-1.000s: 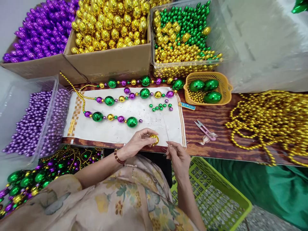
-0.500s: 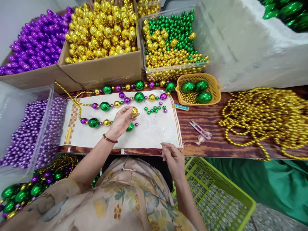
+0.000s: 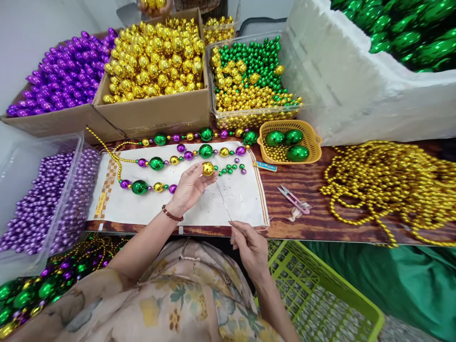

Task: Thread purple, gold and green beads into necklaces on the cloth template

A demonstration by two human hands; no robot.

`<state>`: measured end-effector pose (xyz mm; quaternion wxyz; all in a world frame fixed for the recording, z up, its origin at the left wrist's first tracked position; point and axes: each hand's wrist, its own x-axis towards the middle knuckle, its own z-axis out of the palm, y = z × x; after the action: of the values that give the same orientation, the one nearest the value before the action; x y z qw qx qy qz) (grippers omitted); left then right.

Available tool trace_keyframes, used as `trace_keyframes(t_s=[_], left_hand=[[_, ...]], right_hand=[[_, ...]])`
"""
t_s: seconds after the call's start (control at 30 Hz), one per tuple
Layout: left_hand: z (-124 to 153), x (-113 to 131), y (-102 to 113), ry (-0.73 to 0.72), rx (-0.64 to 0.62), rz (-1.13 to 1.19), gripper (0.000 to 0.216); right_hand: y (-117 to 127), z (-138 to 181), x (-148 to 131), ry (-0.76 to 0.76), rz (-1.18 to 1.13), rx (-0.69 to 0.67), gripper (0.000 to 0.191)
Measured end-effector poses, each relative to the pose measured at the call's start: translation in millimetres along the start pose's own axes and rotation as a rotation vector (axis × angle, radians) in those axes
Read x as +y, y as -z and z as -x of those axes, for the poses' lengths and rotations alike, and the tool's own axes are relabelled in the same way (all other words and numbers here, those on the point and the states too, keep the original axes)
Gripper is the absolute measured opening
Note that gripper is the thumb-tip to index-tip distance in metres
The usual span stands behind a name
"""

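Note:
My left hand (image 3: pixel 190 187) pinches a round gold bead (image 3: pixel 207 168) above the white cloth (image 3: pixel 199 209). My right hand (image 3: pixel 249 244), lower and nearer my body, is closed on a thin needle (image 3: pixel 224 203). The needle slants up and left, its far end close below the gold bead; I cannot tell if it touches. Partly hidden behind my left hand is a bead strand (image 3: pixel 139 187) of purple, green and gold. Several loose small green beads (image 3: pixel 229 167) rest on the cloth, right of the gold bead.
Behind stand boxes of purple beads (image 3: pixel 67 71) and gold beads (image 3: pixel 156 54), plus a clear bin (image 3: pixel 254 111). An orange basket (image 3: pixel 315 142), thread snips (image 3: pixel 294 199) and piled gold bead strings (image 3: pixel 388 185) lie to the right. Another person's hand (image 3: pixel 166 6) holds gold beads at the top.
My left hand has moved right with the gold bead, toward the needle. The needle now points up-left at the bead. The view has tilted up, and another person's hand with gold beads shows.

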<state>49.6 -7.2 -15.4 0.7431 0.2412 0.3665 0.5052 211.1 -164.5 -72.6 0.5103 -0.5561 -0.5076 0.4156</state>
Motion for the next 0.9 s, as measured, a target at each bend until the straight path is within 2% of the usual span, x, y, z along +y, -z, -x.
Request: trace_keyframes(t_s=[0.1, 0.3, 0.53, 0.9], left_hand=[[-2, -2, 0, 0.039, 0.035, 0.067, 0.028], [0, -2, -5, 0.027, 0.008, 0.088, 0.028], [4, -2, -15, 0.051, 0.106, 0.158, 0.020], [2, -2, -13, 0.079, 0.092, 0.174, 0.022]], right_hand=[[-4, 1, -1, 0.004, 0.022, -0.005, 0.020], [-7, 2, -1, 0.003, 0.052, -0.008, 0.021], [-7, -1, 0, -0.037, 0.056, -0.015, 0.022], [-7, -2, 2, -0.058, 0.048, 0.004, 0.024]])
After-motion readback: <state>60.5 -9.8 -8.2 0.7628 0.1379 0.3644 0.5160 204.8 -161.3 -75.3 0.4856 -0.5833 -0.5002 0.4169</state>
